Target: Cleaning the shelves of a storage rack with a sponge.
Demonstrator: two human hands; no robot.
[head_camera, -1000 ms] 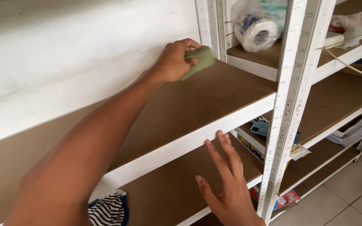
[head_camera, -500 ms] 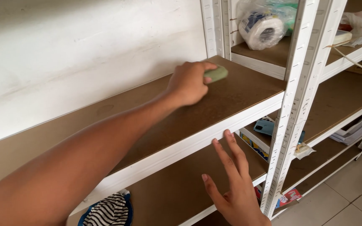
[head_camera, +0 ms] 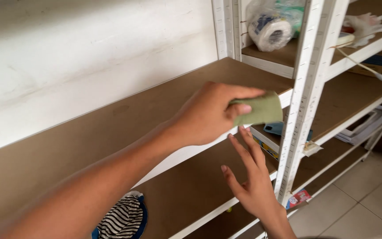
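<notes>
left hand (head_camera: 208,116) pinching flat green cloth (head_camera: 261,110), cloth's near edge hiding behind fingers (head_camera: 244,108), right hand (head_camera: 250,177) fingers spreading, hovering over lower shelf (head_camera: 186,190)

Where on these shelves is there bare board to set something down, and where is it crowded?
Bare: the brown shelf board along the white wall, and the lower board between the striped cloth and the right hand. Crowded: the compartment right of the white upright, with a bagged roll. The left hand holds a green cloth.
</notes>
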